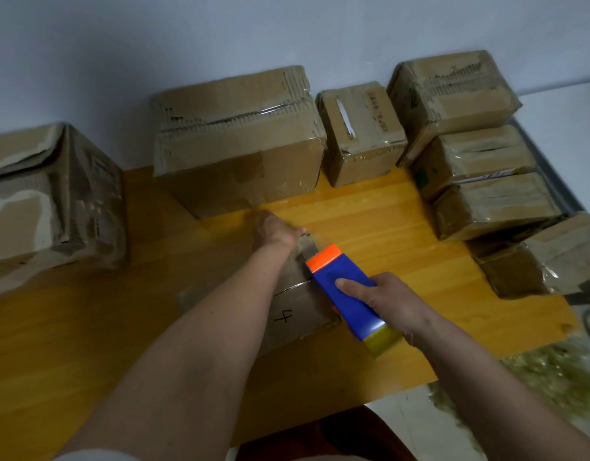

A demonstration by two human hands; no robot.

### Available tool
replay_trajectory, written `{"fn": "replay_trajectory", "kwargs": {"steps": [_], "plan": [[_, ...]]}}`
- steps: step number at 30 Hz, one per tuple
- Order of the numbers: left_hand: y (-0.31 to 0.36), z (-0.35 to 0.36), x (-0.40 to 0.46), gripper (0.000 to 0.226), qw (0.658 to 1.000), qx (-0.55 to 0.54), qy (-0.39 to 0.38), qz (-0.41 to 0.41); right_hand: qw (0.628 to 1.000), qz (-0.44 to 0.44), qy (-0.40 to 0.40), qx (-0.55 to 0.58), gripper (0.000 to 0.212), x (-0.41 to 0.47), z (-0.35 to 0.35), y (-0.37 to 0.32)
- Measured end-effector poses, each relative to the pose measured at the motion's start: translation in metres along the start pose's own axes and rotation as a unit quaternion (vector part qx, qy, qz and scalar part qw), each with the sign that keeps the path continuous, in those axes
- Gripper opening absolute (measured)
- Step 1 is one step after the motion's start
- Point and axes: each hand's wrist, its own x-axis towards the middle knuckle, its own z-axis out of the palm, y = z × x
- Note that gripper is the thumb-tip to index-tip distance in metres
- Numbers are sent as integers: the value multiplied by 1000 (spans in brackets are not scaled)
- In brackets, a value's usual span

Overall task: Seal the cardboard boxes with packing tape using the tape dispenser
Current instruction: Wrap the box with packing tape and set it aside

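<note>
Head camera looks down on a wooden table (370,207), where a small cardboard box (297,311) marked "4" lies near the front edge under both forearms. At its far end the left hand (275,227) rests on the box, fingers blurred so I cannot tell its grip, while the right hand (392,302) grips the blue and orange tape dispenser (340,287), thumb on top, its orange end against the box top. Other taped boxes (237,141) line the wall and the table's right side.

Glossy plastic tape dispenser (345,287), matt cardboard box (297,311), polished wooden table (87,327).
</note>
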Motion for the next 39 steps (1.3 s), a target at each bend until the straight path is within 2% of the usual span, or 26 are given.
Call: {"fn": "replay_trajectory", "kwargs": {"steps": [1,2,4,5,6,7,9,11,14,19,25,27,29,31,33,36,39], "plan": [[-1,-4,-1,92,1000,10,19,-14,1000,3,2,-8,54,0,1,1],[-3,-7,-3,94,999,11,49,4,1000,4,3,-8,54,0,1,2],[-12,-9,-11,53,984,11,105,140,1000,8,1,1,45,1,0,3],[-19,-8,-18,31,969,36,106,221,1000,9,0,0,43,2,-1,2],[-26,-6,-25,20,951,67,91,288,1000,7,1,-7,43,3,-2,3],[-32,-3,-31,19,941,81,64,323,1000,5,3,-17,44,4,-3,3],[-36,-2,-34,23,954,62,12,295,1000,2,3,-16,44,6,-3,2],[-34,-5,-28,22,976,14,-15,216,1000,-7,-1,-5,42,5,-2,2],[-25,-8,-18,18,989,0,-43,142,1000,-27,11,-7,41,0,0,9],[-24,-9,-19,27,991,59,-5,117,999,-29,7,-32,39,-24,1,44],[-20,-7,-34,31,994,59,7,91,1000,9,-22,-16,41,-54,-6,99],[-23,-8,-44,29,989,91,24,112,999,4,-31,-26,42,-47,-9,101],[-32,-6,-59,33,961,178,69,201,999,5,-47,-22,36,-41,-14,103],[-49,1,-82,48,911,214,100,338,997,9,-71,-13,31,-36,-20,108],[-71,9,-106,63,860,250,39,444,996,9,-87,-6,33,-31,-24,113],[-97,16,-119,91,797,384,-62,463,995,9,-95,-9,35,-27,-28,113],[-102,19,-116,110,771,464,-60,433,995,10,-93,-24,43,-23,-32,113]]}}
